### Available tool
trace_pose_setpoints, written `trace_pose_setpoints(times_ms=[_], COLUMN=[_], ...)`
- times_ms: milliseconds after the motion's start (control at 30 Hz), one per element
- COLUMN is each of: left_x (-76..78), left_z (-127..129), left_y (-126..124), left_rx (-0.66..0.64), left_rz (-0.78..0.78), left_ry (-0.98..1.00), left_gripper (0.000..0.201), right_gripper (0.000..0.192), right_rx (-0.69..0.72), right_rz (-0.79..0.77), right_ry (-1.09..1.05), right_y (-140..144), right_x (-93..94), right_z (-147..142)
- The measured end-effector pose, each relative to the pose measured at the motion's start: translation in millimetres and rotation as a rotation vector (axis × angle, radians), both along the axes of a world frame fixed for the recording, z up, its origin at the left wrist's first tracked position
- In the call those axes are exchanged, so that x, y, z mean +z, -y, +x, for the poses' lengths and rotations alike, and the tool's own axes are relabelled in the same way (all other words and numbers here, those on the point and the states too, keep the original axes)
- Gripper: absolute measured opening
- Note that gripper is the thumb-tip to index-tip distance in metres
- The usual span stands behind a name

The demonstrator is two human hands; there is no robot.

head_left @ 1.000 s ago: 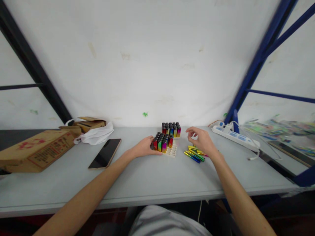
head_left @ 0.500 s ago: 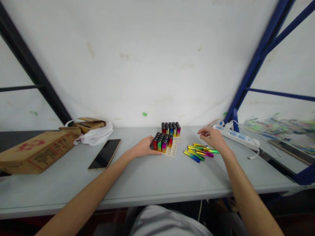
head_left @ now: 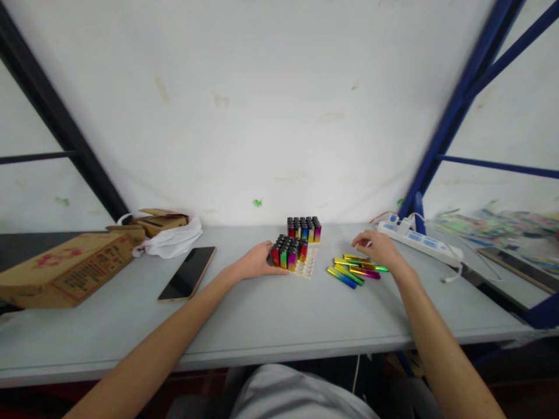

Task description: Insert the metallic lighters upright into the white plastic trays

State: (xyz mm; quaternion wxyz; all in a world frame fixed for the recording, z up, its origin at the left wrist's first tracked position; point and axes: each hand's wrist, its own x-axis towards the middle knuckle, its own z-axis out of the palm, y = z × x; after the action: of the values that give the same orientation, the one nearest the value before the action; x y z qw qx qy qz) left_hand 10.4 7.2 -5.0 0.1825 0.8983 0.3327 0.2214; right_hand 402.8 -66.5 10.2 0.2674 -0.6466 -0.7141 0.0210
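My left hand (head_left: 257, 261) is curled around the left side of a near group of lighters (head_left: 289, 254), its thumb along the front. These lighters stand upright with dark tops and shiny coloured bodies in a white tray (head_left: 304, 270), whose right part shows bare slots. Behind it stands a second block of upright lighters (head_left: 304, 229). My right hand (head_left: 379, 247) hovers, fingers bent and apart, at the far edge of a loose pile of shiny metallic sticks (head_left: 354, 270) in yellow, green, blue and pink. I see nothing held in it.
A phone (head_left: 187, 273) lies left of my left hand. Farther left are a cardboard box (head_left: 65, 267) and a white plastic bag (head_left: 172, 241). A white power strip (head_left: 419, 240) with cables lies to the right. A white wall (head_left: 279, 116) rises behind the table (head_left: 271, 320).
My right hand has shifted very slightly, its fingers dipping a little over the pile. My left hand and the lighters stay in place.
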Motion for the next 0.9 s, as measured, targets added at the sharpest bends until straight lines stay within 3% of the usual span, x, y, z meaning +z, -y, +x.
trace_pose_setpoints(times_ms=[133,467,667,833,900], left_x=[1.0,0.6,0.9,0.3,-0.3], left_z=[0.3,-0.4,0.3,0.2,0.0], left_y=[1.3,0.4,0.8,1.2,0.7], left_rx=[0.019,0.014,0.005,0.024,0.028], left_rz=[-0.005,-0.014,0.002,-0.004,0.007], left_ry=[-0.012,-0.005,-0.012,0.0,-0.012], left_gripper=[0.069,0.069,0.067,0.067,0.068], right_gripper=[0.03,0.01,0.025,0.037,0.039], right_rx=[0.009,0.026,0.034,0.079,0.087], right_rz=[-0.02,-0.302,-0.152,0.081,0.108], right_ry=[-0.035,-0.057,-0.083,-0.157,-0.253], right_y=[0.4,1.4,2.4,4.1,4.6], right_x=[-3.0,-12.6,-7.2,6.7,9.3], right_z=[3.1,10.7,-0.2,-26.9,-40.0])
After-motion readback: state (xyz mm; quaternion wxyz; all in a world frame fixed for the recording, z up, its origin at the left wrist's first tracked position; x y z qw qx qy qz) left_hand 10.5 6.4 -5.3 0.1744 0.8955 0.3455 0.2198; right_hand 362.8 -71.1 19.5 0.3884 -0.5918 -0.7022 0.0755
